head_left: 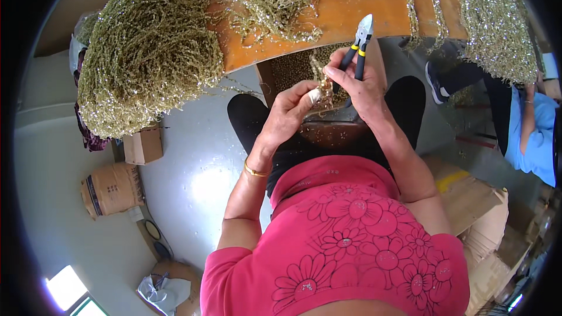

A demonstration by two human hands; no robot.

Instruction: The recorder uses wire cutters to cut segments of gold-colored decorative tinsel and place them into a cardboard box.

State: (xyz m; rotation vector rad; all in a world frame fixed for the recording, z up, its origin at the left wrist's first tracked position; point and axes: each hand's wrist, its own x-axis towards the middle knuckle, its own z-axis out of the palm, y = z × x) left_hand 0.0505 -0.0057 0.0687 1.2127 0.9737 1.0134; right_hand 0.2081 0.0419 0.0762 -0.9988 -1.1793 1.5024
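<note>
Orange wooden workbench point(374, 0) carries heaps of gold-green glittery tinsel strands point(149, 47), biggest at its left end. Just below its near edge, left hand point(293, 108) pinches a short gold tinsel sprig point(321, 90); right hand point(360, 82) grips black-and-yellow-handled side cutters point(360, 44) (blades up, clear of sprig). Advice: turn blades down, keep fingertips behind the cut.

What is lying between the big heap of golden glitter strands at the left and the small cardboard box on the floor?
Nothing: in the head view the heap hangs straight down onto the box.
</note>
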